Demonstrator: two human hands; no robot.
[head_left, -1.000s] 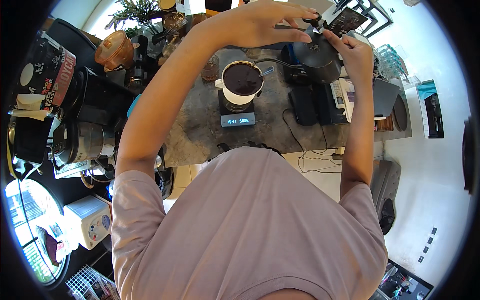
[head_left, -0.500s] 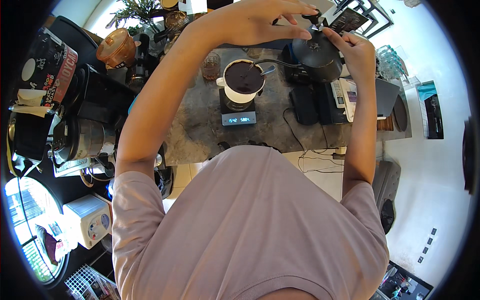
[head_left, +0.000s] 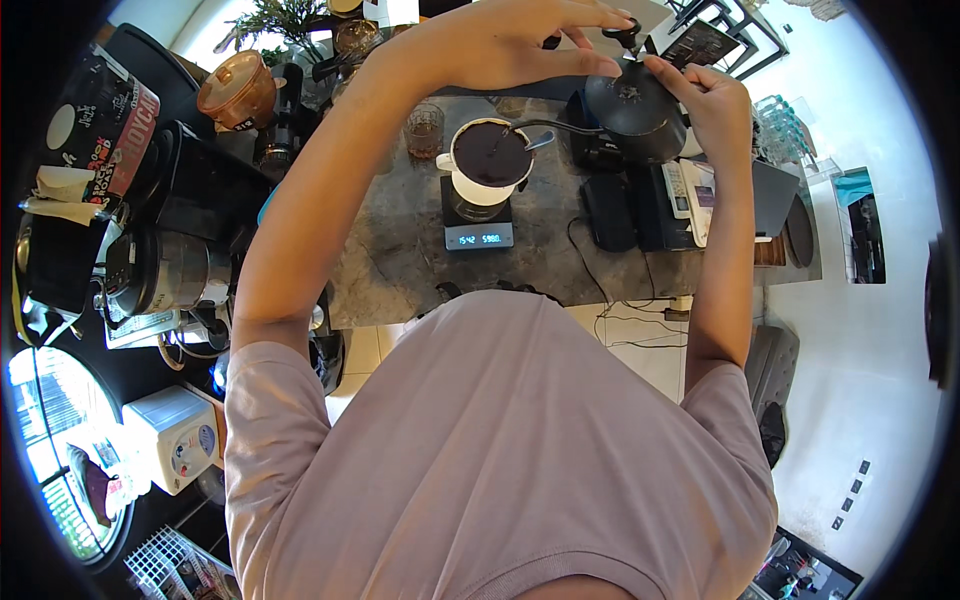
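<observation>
Kettle (head_left: 632, 112), black with a gooseneck spout, hung at the upper centre of the frame, its spout tip over the white dripper (head_left: 490, 160) on the scale (head_left: 478, 232). The right hand (head_left: 712, 95) gripped its handle, fingers curled closed. The left hand (head_left: 520, 42) rested fingertips on the lid knob, loosely spread.

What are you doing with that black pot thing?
A person is holding a black gooseneck kettle over a stone counter. The right hand grips its handle side, and the left hand reaches over with fingertips at the lid knob. The thin spout points into a white dripper full of dark wet coffee grounds. The dripper sits on a glass server on a small scale with a lit display.
</observation>
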